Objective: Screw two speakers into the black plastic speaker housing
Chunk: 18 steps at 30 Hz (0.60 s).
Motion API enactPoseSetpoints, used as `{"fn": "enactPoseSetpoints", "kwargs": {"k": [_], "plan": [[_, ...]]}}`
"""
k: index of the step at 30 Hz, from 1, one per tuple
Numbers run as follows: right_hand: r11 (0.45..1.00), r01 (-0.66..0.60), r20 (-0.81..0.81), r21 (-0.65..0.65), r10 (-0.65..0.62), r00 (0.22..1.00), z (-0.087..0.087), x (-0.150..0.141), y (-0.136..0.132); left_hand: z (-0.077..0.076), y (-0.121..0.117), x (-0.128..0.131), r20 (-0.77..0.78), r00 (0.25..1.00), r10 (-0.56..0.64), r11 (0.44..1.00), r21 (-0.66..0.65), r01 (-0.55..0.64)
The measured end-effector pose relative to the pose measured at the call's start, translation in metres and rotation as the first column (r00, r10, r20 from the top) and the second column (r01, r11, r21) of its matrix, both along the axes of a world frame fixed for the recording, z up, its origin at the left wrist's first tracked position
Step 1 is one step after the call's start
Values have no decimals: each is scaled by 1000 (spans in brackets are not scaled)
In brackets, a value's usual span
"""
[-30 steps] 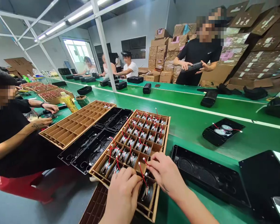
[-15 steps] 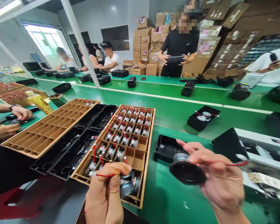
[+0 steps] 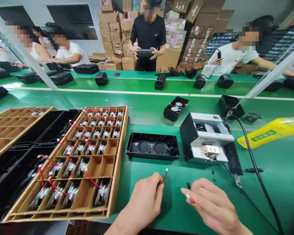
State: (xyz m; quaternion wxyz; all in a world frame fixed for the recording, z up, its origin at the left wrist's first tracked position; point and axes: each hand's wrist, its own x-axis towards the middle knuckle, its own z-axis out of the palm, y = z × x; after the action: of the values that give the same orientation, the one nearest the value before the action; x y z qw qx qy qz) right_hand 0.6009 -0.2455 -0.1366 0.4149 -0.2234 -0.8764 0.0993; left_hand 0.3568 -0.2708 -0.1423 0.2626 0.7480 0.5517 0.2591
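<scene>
My left hand (image 3: 147,194) is closed, back upward, over the green bench. A red speaker wire (image 3: 165,178) with a white plug sticks out from its fingers; anything beneath the palm is hidden. To its right, my right hand (image 3: 212,204) is slightly blurred, its fingers pressed together. A red wire end with a white plug (image 3: 188,196) shows at those fingertips, beside a small dark piece (image 3: 188,186). Beyond both hands lies a black speaker housing (image 3: 152,147) with two round grilles. The cardboard tray (image 3: 117,169) on the left holds several speaker drivers (image 3: 101,192) with red wires.
A white-and-black machine (image 3: 205,137) stands at right, with a black cable (image 3: 250,156) and a yellow bottle (image 3: 271,132) beside it. Another housing (image 3: 175,108) with two drivers lies farther back. Black panels (image 3: 26,147) and a second tray (image 3: 5,130) are at left. Co-workers stand across the bench.
The view has swung right. My left hand has left the tray, where a driver sits in the near right compartment. The driver seen in my right hand earlier is no longer visible.
</scene>
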Motion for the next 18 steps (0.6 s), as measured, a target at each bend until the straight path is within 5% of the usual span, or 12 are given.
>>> {"fn": "enactPoseSetpoints", "kwargs": {"k": [7, 13, 18], "plan": [[994, -100, -26, -49, 99, 995, -28, -35, -14, -5, 15, -2, -101, 995, -19, 994, 107, 30], [968, -190, -124, -167, 171, 978, -30, -51, -24, 1, -23, -19, -102, 989, 110, 989, 115, -98], [944, -195, 5, -266, 204, 979, -16, -20, -15, -17, -47, -26, -287, 941, 178, 983, 84, -160]]}}
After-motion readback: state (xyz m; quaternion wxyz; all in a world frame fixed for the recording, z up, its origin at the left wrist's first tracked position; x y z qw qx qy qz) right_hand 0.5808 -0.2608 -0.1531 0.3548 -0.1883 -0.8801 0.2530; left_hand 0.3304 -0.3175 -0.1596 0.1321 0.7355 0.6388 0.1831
